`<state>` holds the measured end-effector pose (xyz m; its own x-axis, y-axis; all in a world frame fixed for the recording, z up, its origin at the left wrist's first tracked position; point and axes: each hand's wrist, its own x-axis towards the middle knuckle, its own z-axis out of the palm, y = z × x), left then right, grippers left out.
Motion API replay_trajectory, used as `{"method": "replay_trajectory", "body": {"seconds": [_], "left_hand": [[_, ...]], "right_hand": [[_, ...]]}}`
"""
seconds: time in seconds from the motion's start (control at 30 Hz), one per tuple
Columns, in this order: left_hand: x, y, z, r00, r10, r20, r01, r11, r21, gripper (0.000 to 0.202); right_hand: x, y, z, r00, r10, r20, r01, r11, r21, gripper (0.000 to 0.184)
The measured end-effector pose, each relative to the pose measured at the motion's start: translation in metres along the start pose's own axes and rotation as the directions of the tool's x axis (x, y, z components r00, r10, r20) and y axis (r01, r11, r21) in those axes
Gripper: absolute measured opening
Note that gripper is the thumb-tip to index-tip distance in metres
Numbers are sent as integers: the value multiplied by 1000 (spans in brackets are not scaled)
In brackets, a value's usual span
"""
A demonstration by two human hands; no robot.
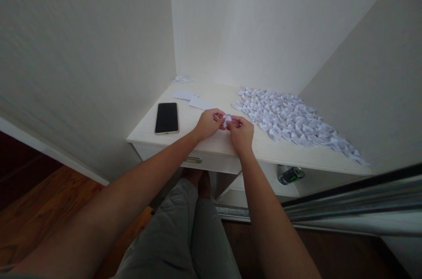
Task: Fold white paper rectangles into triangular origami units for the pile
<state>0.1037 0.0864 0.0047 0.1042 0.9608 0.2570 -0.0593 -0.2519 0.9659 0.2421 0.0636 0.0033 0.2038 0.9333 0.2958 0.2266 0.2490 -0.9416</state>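
Observation:
My left hand (208, 123) and my right hand (241, 133) meet over the front middle of a pale desk (198, 138). Both pinch one small folded piece of white paper (227, 119) between their fingertips, just above the desk top. A large heap of several small folded white paper pieces (290, 118) covers the desk's right half, close to my right hand. Flat white paper slips (193, 99) lie just beyond my left hand.
A black phone (167, 117) lies face up on the desk's left side. A few paper scraps (183, 79) sit in the back corner by the wall. A drawer handle (193, 160) shows under the desk edge, a dark can (290, 175) lower right. My knees are below.

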Motion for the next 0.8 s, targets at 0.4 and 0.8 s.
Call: {"method": "replay_trajectory", "body": {"seconds": [0.4,0.8], "left_hand": [[2,-1,0,999,21,-26,-22,999,-27,14],[0,0,0,987,151,-61,-134,967,215,11]], "right_hand": [[1,3,6,995,48,86,-60,988,144,30],[-9,-14,12,992,3,-128,-23,987,-159,17]]}}
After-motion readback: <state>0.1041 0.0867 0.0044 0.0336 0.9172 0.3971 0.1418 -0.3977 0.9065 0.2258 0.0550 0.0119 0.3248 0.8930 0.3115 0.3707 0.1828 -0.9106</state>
